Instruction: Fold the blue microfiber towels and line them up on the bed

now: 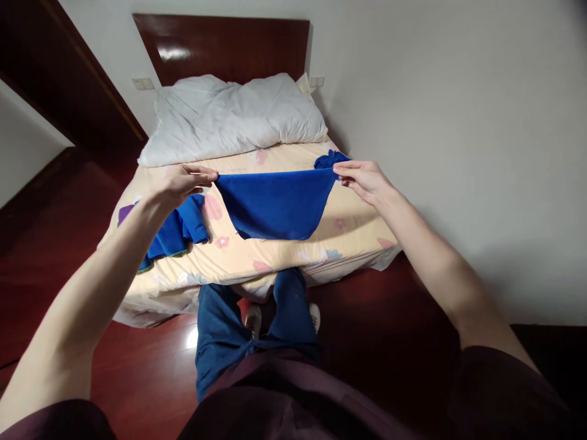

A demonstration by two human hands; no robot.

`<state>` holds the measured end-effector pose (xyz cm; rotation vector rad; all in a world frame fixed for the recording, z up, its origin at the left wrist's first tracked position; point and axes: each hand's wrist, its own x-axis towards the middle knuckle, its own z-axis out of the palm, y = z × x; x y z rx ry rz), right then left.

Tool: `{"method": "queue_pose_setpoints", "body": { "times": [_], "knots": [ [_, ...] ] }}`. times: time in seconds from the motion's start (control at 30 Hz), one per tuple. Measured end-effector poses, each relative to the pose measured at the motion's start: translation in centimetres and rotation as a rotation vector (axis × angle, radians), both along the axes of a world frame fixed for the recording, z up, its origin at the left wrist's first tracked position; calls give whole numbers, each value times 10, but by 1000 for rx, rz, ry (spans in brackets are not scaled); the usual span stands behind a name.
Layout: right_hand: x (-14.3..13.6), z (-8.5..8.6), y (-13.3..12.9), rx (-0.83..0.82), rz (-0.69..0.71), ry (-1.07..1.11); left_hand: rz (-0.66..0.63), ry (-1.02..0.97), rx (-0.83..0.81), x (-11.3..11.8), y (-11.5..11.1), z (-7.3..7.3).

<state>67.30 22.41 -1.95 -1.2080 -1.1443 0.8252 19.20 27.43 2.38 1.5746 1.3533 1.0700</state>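
A blue cloth (277, 205) is stretched between my two hands above the bed, its top edge nearly straight and its lower part hanging down. My left hand (183, 182) pinches the top left corner, and my right hand (360, 178) pinches the top right corner. Just behind my right hand lies a crumpled blue cloth (326, 160) on the bed. Several blue cloths (172, 235) rest side by side near the bed's left edge, partly hidden by my left forearm. A bit of purple cloth (123, 214) shows beside them.
The bed (238, 266) has a cream sheet with a flower print. A large white quilt (238, 116) lies bunched against the dark wooden headboard (229, 46). A white wall (481, 153) rises close on the right. Dark red floor (142, 366) surrounds my feet.
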Motion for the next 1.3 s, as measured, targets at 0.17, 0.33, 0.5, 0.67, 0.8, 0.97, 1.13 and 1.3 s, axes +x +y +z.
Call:
{"method": "queue_pose_setpoints", "body": {
  "times": [0.17,0.33,0.5,0.67,0.8,0.97,1.13,1.3],
  "knots": [
    [-14,-25,54,-120,13,20,-16,36,-127,8,31,-24],
    [-30,-50,124,-94,-29,57,158,1,-74,27,89,-51],
    [-34,-55,161,103,-46,-3,162,-60,148,27,122,-58],
    [-34,-73,148,182,-56,-138,154,8,247,14,101,-68],
    [-46,-139,101,110,-58,-86,198,207,179,3,56,-127],
    [-72,-246,26,-185,-23,4,98,393,-42,-6,-6,-250],
    [-88,-302,-15,-429,14,116,7,320,-251,-5,-37,-328],
    [-89,-310,-15,-532,-20,116,82,314,-275,-6,-37,-349]
  ]
}}
